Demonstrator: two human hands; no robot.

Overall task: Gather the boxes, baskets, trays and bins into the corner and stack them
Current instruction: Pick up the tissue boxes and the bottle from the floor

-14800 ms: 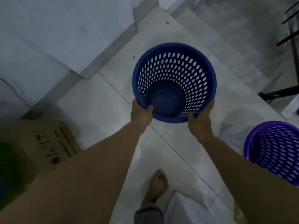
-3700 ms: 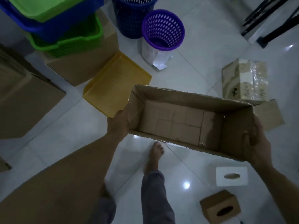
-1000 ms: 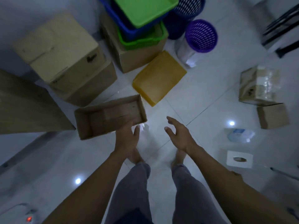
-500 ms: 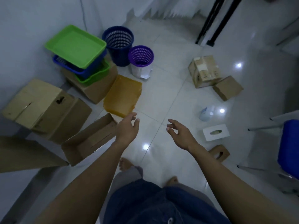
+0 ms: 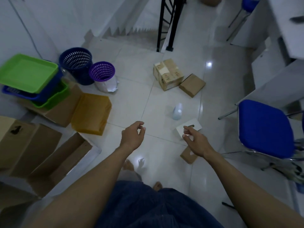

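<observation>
Both arms are stretched out over the white tiled floor [image 5: 164, 89], and nothing is held in either hand. The left hand [image 5: 133, 136] is seen from the back, fingers loosely curled with the thumb close to the fingertips. The right hand [image 5: 195, 143] is loosely curled too, thumb and fingers slightly apart, raised in front of a white tissue box [image 5: 196, 123] that lies on the floor. A brown cardboard tissue box [image 5: 187, 157] is glimpsed just beneath that wrist. Over in the left corner, the stack is there to be seen: a bright green plastic tray [image 5: 28, 73] is nested on a blue plastic basket [image 5: 41, 96], which is set in a green plastic basket [image 5: 54, 100], all carried on a brown cardboard box [image 5: 64, 109]. A dark blue perforated bin [image 5: 75, 65] is stood against the wall beside them, with a smaller purple perforated bin [image 5: 102, 71] touching it. A yellow rectangular box [image 5: 92, 112] is placed against the stack's cardboard base. At lower left an open, empty cardboard box [image 5: 62, 160] is laid beside a large closed cardboard box [image 5: 28, 145]. Well apart from the corner, a taped cardboard box [image 5: 167, 74] and a small flat brown cardboard box [image 5: 192, 85] are left touching on the floor, with a white plastic bottle [image 5: 177, 111] near them. A blue-seated chair [image 5: 264, 127] is seen at right.
</observation>
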